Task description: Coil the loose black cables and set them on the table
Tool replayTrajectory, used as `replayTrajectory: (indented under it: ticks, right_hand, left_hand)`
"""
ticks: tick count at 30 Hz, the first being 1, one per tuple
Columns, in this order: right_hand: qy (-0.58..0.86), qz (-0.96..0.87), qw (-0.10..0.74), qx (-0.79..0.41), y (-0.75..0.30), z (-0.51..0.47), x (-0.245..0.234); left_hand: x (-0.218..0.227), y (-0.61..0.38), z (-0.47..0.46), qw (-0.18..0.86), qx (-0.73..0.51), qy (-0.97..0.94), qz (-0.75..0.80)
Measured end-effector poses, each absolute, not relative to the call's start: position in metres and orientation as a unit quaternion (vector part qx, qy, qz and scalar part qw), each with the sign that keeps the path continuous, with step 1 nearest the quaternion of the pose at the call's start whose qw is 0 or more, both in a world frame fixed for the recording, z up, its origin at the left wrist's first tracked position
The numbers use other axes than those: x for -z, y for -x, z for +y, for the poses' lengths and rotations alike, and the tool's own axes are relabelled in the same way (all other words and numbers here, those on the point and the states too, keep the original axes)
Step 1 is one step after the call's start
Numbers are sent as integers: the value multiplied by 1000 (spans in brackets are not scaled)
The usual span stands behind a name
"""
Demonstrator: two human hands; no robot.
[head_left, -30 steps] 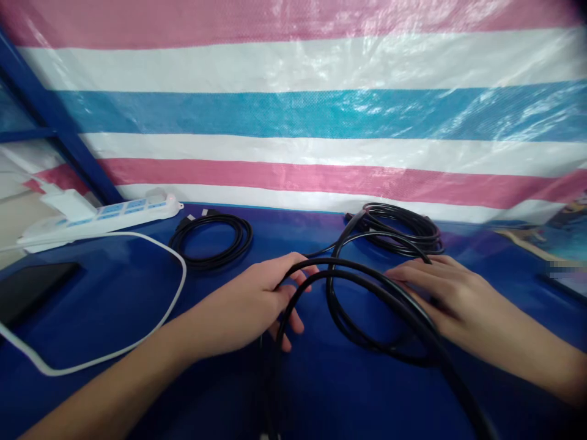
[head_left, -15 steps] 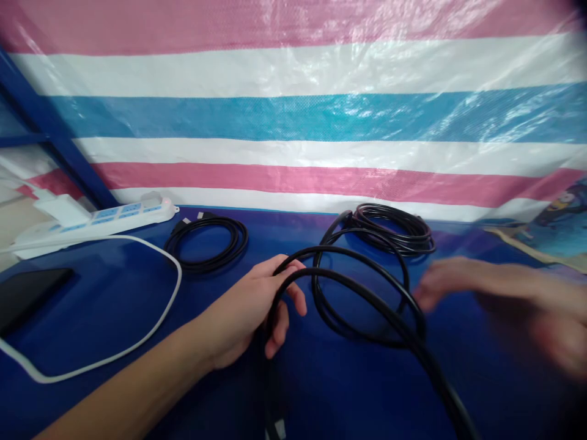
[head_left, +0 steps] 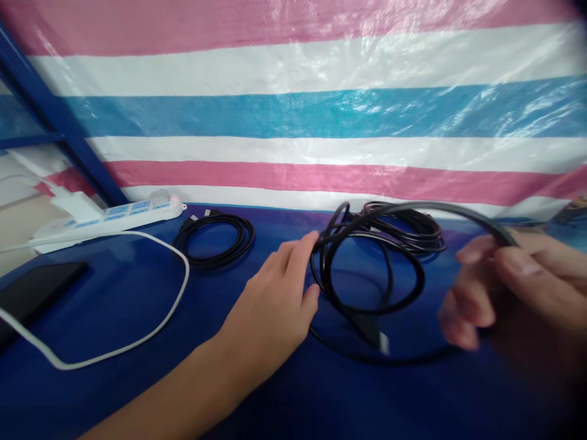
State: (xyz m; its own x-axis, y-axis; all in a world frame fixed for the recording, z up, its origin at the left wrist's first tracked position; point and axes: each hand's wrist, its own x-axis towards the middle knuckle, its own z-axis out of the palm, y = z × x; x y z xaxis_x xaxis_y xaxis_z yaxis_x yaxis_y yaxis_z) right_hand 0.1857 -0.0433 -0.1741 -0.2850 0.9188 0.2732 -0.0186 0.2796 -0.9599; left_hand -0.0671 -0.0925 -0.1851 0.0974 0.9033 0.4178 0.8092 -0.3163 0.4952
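A black cable (head_left: pixel 367 269) lies in loose loops on the blue table (head_left: pixel 137 385) in front of me. My left hand (head_left: pixel 279 305) pinches the loops at their left side between thumb and fingers. My right hand (head_left: pixel 499 287), blurred and close to the camera, is closed on a strand of the same cable and holds it lifted, so the strand arcs over the loops. The cable's plug end (head_left: pixel 378 339) rests on the table below the loops.
A second coiled black cable (head_left: pixel 215 238) lies at the back centre-left, a third coil (head_left: pixel 413 229) behind the loops. A white power strip (head_left: pixel 110 217) and its white cord (head_left: pixel 151 330) sit at the left, beside a dark phone (head_left: pixel 32 293). A striped tarp hangs behind.
My right hand left the table, moved right and took hold of a strand, lifting it. My left hand shifted up to the loops' left edge; the coil drew tighter and the plug end appeared.
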Motion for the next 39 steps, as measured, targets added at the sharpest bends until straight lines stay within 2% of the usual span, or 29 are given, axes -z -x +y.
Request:
replayTrajectory:
  ticks: [2, 5, 8, 12, 16, 20, 25, 30, 33, 36, 39]
  right_hand:
    - [313, -639, 498, -495, -180, -39, 167]
    - [318, -626, 523, -482, -174, -41, 166]
    - [365, -627, 482, -491, -171, -48, 169]
    - [393, -626, 452, -499, -166, -54, 168]
    - [395, -615, 426, -533, -157, -55, 165]
    - [416, -631, 340, -559, -151, -52, 174]
    - [398, -674, 270, -561, -151, -48, 185]
    - [391, -640, 261, -608, -150, -53, 182]
    - [407, -627, 248, -616, -152, -56, 183]
    - [409, -636, 216, -617, -156, -57, 183]
    - [407, -640, 211, -616, -157, -56, 181]
  left_hand:
    - [186, 72, -94, -116, -327, -774, 529]
    - [184, 79, -93, -218, -258, -801, 494]
    - [182, 85, -90, -188, -179, -830, 494]
    - [181, 90, -84, -41, -130, -800, 584]
    - [176, 95, -81, 84, -167, -732, 655]
    - [171, 99, -82, 126, -214, -749, 615]
    - [175, 97, -84, 90, -228, -785, 569]
    - [179, 84, -94, -22, -277, -872, 404]
    - [177, 78, -100, -84, -310, -854, 410]
    - [175, 78, -102, -146, -277, -860, 403]
    - [172, 81, -99, -117, -224, -895, 367]
